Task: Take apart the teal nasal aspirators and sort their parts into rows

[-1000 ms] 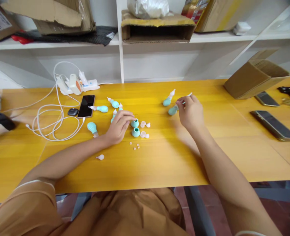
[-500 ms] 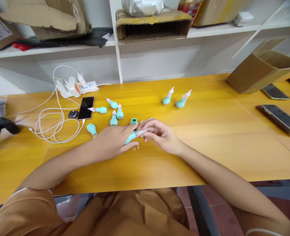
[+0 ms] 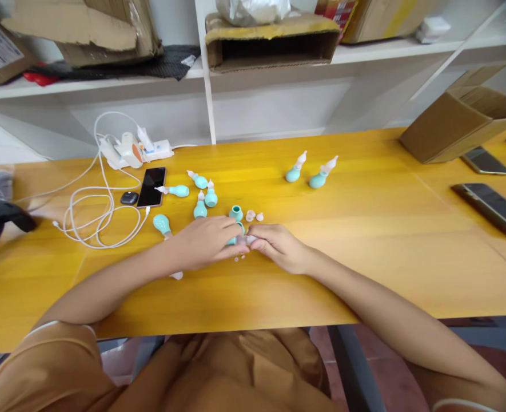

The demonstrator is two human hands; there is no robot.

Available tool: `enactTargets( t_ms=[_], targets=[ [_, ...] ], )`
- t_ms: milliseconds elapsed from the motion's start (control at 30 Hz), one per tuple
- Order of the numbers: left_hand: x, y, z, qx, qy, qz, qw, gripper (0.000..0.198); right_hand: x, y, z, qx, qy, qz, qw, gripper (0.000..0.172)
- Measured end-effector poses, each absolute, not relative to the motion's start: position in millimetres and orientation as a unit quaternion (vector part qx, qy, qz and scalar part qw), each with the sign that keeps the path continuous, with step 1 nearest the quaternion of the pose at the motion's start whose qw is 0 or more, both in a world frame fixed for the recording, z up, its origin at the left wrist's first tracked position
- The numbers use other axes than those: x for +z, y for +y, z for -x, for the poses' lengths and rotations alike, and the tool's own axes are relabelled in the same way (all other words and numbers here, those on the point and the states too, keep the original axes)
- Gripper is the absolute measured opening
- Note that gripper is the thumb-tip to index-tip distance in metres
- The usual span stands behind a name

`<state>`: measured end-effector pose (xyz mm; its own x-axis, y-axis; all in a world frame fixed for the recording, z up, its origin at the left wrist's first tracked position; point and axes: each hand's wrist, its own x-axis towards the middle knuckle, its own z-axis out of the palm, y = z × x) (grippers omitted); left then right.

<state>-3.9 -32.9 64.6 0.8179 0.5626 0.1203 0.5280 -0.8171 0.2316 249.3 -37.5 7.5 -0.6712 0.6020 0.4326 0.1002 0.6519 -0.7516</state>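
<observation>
My left hand (image 3: pixel 203 243) is closed around a turquoise bulb nasal aspirator (image 3: pixel 231 241), its palm hiding most of the bulb. With bent fingers and thumb, my right hand (image 3: pixel 282 247) grips the clear tip end of that same aspirator. Just beyond the hands stands an open turquoise bulb (image 3: pixel 236 214), beside small clear caps (image 3: pixel 250 216). Tiny pale pieces (image 3: pixel 236 259) lie below my fingers. Several aspirators, such as a lying one (image 3: pixel 178 190) and an upright one (image 3: pixel 210 198), are left of the hands. Two more, a left one (image 3: pixel 293 174) and a right one (image 3: pixel 318 180), stand further right.
A phone (image 3: pixel 151 186), a small black case (image 3: pixel 129 198), white cables (image 3: pixel 100 243) and a power strip (image 3: pixel 158 150) occupy the left. On the right are an open cardboard box (image 3: pixel 445 123) and a larger phone (image 3: pixel 495 209). Shelves (image 3: pixel 274 103) rise behind the table.
My right-hand fingers have closed more tightly around the aspirator's clear tip, and that hand is slightly lower. The small clear caps behind it now show plainly.
</observation>
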Motion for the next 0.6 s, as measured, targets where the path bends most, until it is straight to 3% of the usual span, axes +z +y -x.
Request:
enactTargets(
  t_ms=[233,600],
  targets=[
    [59,-20,11,0.088,0.223,-0.965,0.102,0.038,12,-23,-264,0.342,-0.877,0.171,0.291,0.050],
    [32,-26,11,0.034,0.260,-0.964,0.038,0.028,13,-17,-281,0.141,-0.935,0.257,0.199,0.044]
  ],
)
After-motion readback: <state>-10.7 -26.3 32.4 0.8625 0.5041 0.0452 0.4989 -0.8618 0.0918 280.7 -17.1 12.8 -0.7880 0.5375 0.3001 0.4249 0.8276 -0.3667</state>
